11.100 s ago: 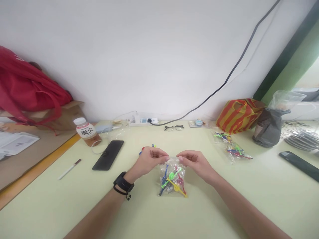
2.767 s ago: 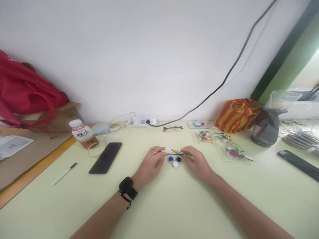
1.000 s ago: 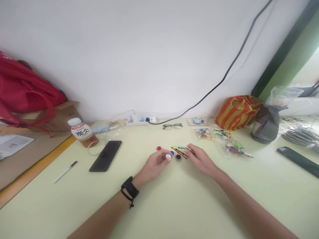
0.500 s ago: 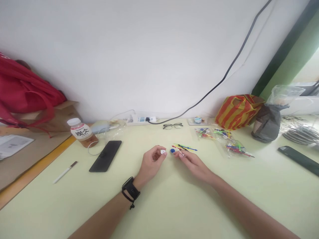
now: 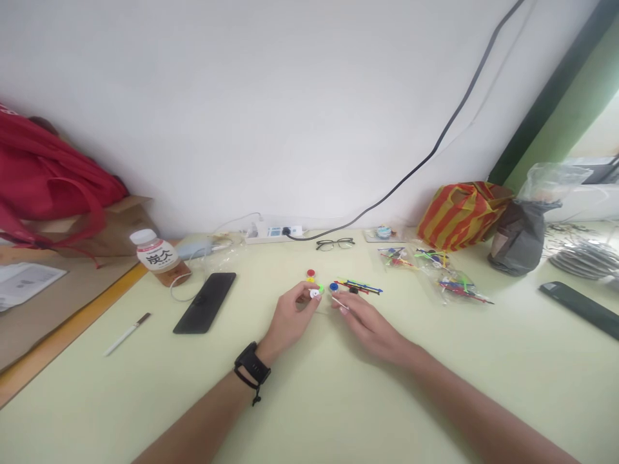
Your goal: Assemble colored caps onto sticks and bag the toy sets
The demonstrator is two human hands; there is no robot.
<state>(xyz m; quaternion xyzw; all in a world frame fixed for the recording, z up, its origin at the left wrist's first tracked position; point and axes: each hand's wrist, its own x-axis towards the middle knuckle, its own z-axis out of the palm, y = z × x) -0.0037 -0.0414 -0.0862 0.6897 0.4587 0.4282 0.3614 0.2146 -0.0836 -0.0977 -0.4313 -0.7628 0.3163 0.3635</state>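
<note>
My left hand (image 5: 290,314), with a black watch on its wrist, pinches a small white round piece (image 5: 314,293) between thumb and fingertips. My right hand (image 5: 363,320) pinches a thin white stick (image 5: 337,302) whose tip points toward that piece. Just beyond the hands lie a red round piece (image 5: 310,273), a blue round piece (image 5: 333,286), a yellow and a green one, and a small bundle of coloured sticks (image 5: 360,287) on the pale green table (image 5: 309,399).
Clear bags of coloured sticks (image 5: 435,270) lie to the right, before a striped bag (image 5: 459,216) and a grey bag (image 5: 520,241). A black phone (image 5: 205,310), a bottle (image 5: 157,258), a pen (image 5: 126,333), glasses (image 5: 334,243) and a power strip (image 5: 273,232) stand left and behind.
The bag once held in both hands is gone and its pieces lie loose. My left hand picked up the white round piece; my right hand took a white stick and brought it toward that piece.
</note>
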